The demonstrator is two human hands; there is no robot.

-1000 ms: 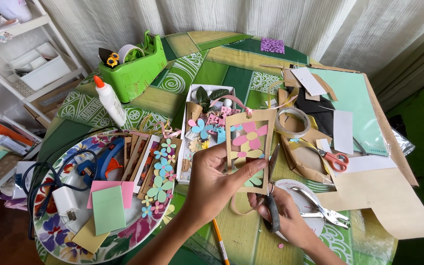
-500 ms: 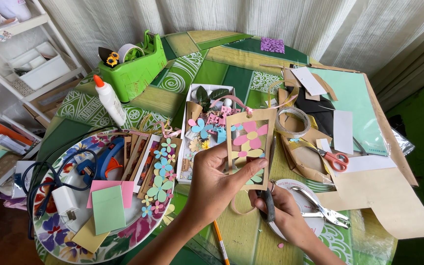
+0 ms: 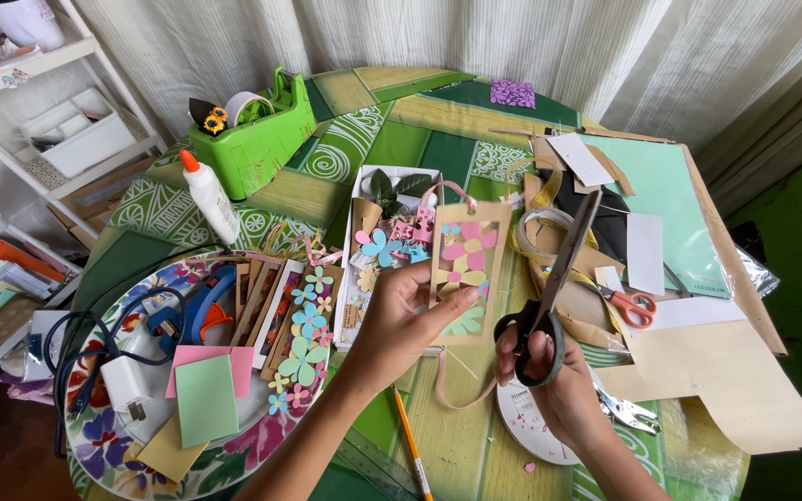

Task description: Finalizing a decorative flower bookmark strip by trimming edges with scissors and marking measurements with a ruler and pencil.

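Note:
My left hand holds up a tan card bookmark decorated with pink, yellow and blue paper flowers, a pink ribbon looped at its top. My right hand grips black-handled scissors with the blades pointing up and away, just right of the bookmark. Both hands hover over the green patterned table. A loose pink ribbon hangs below the bookmark.
A flowered plate at left holds a blue glue gun, finished bookmarks and paper squares. A white glue bottle and green tape dispenser stand behind. Red-handled scissors, paper sheets and cardboard lie right. A pencil lies near.
My right hand has lifted the black scissors from low on the table up beside the bookmark, blades now raised. My left hand keeps the bookmark in about the same place.

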